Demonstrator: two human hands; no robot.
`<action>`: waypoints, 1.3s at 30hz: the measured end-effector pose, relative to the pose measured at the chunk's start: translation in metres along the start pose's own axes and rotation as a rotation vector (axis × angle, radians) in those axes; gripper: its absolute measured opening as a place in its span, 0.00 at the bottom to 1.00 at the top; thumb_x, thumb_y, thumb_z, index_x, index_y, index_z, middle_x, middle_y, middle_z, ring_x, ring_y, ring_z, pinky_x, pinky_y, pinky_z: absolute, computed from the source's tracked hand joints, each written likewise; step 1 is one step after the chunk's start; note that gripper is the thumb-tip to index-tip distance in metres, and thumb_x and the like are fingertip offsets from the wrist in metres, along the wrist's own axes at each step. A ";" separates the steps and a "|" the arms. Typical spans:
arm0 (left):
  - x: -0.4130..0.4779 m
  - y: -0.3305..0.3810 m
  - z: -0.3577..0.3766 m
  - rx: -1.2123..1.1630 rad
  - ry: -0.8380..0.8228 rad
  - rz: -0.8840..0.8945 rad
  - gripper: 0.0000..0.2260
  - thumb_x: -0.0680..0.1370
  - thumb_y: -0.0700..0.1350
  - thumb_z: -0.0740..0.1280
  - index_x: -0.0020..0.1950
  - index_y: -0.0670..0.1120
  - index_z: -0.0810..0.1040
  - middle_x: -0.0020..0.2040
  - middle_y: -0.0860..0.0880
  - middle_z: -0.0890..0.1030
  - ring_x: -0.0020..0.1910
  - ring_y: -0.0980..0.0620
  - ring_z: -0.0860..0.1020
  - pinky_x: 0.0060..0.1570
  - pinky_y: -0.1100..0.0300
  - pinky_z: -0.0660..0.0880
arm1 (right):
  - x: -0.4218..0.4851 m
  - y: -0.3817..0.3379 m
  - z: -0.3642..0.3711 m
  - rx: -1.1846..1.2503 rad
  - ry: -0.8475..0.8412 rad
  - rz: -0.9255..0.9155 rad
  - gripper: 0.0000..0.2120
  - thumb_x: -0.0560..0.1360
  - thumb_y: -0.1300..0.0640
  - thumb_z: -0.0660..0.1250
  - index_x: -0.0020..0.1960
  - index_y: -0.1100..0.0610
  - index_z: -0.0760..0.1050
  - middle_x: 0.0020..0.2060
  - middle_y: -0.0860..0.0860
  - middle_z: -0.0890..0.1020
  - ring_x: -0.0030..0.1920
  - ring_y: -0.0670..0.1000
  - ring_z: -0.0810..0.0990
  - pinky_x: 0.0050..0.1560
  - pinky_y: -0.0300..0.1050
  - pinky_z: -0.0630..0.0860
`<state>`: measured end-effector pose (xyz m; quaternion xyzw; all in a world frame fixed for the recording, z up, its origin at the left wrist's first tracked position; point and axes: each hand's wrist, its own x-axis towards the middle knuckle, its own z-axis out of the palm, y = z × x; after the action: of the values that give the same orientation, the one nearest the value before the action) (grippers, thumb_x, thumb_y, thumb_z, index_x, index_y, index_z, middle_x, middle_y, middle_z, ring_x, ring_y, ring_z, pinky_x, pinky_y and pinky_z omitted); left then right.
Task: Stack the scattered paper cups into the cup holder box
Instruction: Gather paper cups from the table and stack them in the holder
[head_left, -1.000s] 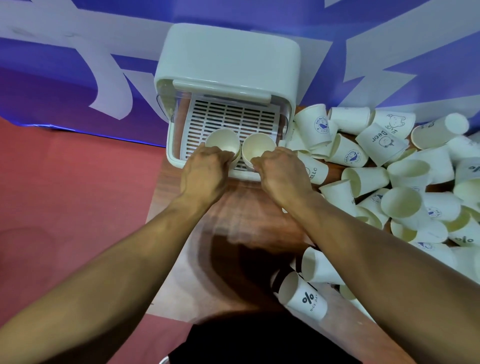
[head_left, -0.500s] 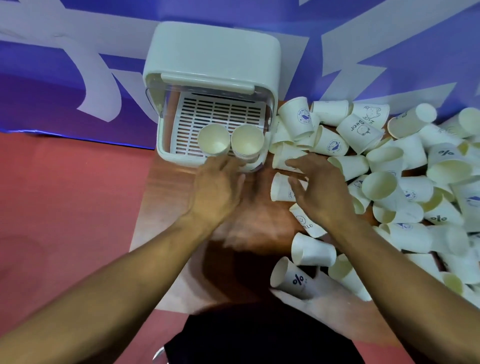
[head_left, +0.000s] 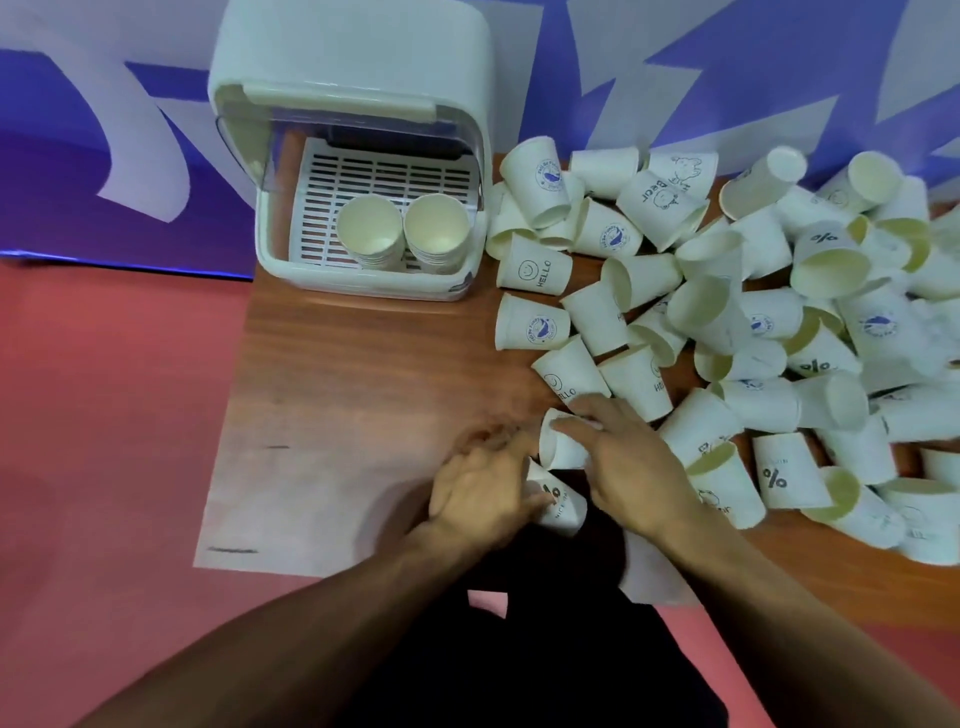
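Both hands are down at the table (head_left: 363, 389) edge, well out from the front of the cup holder box (head_left: 353, 156), on the person's side.

- **Left hand:** the left hand (head_left: 483, 488) has its fingers curled and its thumb against the percent cup (head_left: 558, 506). That reads as a grip, though it is blurred.
- **Right hand:** the right hand (head_left: 634, 467) is spread over a plain cup (head_left: 561, 447) lying on its side. Its thumb is hidden, so I can't tell if it has closed on the cup.
- **Box:** it is open at the front, with the left stack (head_left: 370, 228) and right stack (head_left: 436, 231) upright inside, side by side near its front lip.
- **Loose cups:** the pile of loose cups (head_left: 727, 312) sprawls from touching the right wall of the box out to the right and toward the person.

Risks, as I judge them:
- **Dropped cup:** the percent cup is the farthest cup from the box and sits at the table edge, so a half-made grip could flick it to the floor.
- **Crushed cup:** thin paper squeezed hard goes oval and won't nest.
- **Knocked neighbours:** the right hand sits against the HELLO cup (head_left: 566, 379), and lifting carelessly could roll nearby cups off the table.
- **Wrong orientation:** both cups lie sideways, and one that is not turned mouth-up won't seat on a stack.
- **Toppled stack:** the stacks stand at the box lip, so a hard push down or a knock from the other hand could tip one out.
- **Lid overhang:** the lid hangs over the back of the box, and a high approach could clip it.
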<state>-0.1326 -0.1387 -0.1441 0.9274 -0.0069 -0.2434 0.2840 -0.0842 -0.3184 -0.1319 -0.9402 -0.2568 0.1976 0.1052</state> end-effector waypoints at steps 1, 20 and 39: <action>0.003 -0.002 0.003 0.003 -0.014 -0.020 0.18 0.71 0.61 0.67 0.56 0.56 0.68 0.56 0.53 0.78 0.59 0.47 0.73 0.55 0.54 0.69 | 0.002 -0.002 0.004 -0.047 -0.040 -0.015 0.30 0.60 0.65 0.72 0.62 0.50 0.75 0.62 0.52 0.72 0.57 0.58 0.73 0.49 0.52 0.77; 0.012 -0.027 -0.137 -0.436 0.421 -0.096 0.02 0.73 0.47 0.74 0.43 0.52 0.82 0.37 0.57 0.82 0.39 0.58 0.80 0.43 0.59 0.76 | 0.056 -0.026 -0.082 0.029 0.510 -0.092 0.01 0.71 0.57 0.72 0.41 0.54 0.81 0.49 0.47 0.81 0.56 0.58 0.72 0.49 0.52 0.69; 0.071 -0.093 -0.191 0.107 1.003 0.100 0.03 0.75 0.43 0.72 0.48 0.47 0.85 0.41 0.49 0.82 0.40 0.46 0.79 0.34 0.57 0.71 | 0.205 -0.074 -0.066 -0.082 0.417 -0.187 0.12 0.76 0.51 0.61 0.39 0.52 0.81 0.32 0.49 0.81 0.39 0.56 0.79 0.47 0.48 0.65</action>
<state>0.0052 0.0285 -0.0872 0.9420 0.0733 0.2465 0.2158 0.0733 -0.1545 -0.1153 -0.9363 -0.3233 -0.0220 0.1356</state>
